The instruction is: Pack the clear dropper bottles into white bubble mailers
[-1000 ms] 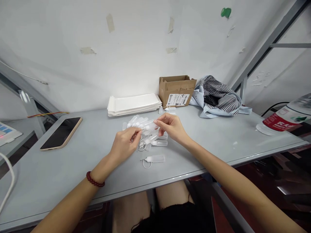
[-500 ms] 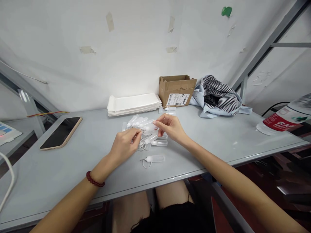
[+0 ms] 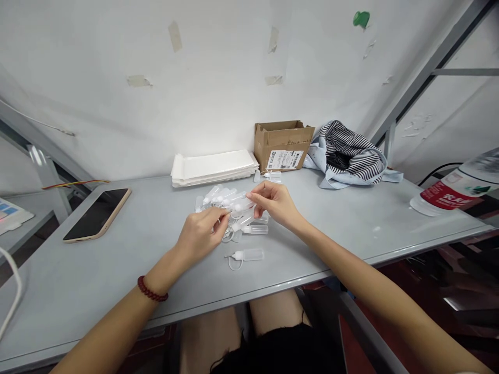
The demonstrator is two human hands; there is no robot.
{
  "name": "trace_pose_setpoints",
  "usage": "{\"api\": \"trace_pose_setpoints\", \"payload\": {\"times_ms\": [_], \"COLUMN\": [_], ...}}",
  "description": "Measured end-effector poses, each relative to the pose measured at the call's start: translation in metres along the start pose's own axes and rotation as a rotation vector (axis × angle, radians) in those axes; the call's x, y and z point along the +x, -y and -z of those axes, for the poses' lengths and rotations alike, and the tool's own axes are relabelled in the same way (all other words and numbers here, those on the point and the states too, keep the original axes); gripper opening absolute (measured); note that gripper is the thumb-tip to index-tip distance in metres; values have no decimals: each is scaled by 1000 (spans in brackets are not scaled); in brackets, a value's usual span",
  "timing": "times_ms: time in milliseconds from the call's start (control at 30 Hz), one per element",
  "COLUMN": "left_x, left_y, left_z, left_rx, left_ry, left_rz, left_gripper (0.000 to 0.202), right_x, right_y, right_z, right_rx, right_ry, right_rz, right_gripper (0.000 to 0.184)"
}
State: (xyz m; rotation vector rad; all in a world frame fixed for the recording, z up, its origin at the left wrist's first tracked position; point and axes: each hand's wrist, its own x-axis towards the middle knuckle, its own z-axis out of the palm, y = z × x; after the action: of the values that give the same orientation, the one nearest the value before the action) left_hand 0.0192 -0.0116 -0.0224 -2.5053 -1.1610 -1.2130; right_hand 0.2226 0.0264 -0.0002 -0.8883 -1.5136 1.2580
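My right hand pinches the base of a small translucent squeeze bottle, held just over a pile of similar bottles. At the bottle's tip end, my left hand has thumb and forefinger pressed together, apparently on its small tip cap, which the fingers mostly hide. Several needle-tip bottles with looped cap straps lie heaped under and behind the hands. One separate bottle rests on its side nearer the table's front edge, tip pointing left.
Behind the pile are a stack of white envelopes and an open cardboard box. A striped cloth lies right of the box. A phone is at left, a large water bottle at right, on the grey table.
The left fingertips have shifted very slightly right along the bottle's tip. The right hand keeps its pinch, and the view has moved a little.
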Motion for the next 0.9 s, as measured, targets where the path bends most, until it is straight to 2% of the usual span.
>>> {"api": "trace_pose_setpoints", "payload": {"times_ms": [367, 900], "left_x": [6, -2], "left_y": [0, 2], "left_z": [6, 0], "left_rx": [-17, 23], "left_ry": [-45, 54], "left_rz": [13, -4], "left_gripper": [8, 15], "right_x": [1, 2], "right_y": [5, -3], "right_z": [6, 2], "right_rx": [-21, -18], "right_ry": [-38, 37], "right_rz": [19, -24], "right_gripper": [37, 36]}}
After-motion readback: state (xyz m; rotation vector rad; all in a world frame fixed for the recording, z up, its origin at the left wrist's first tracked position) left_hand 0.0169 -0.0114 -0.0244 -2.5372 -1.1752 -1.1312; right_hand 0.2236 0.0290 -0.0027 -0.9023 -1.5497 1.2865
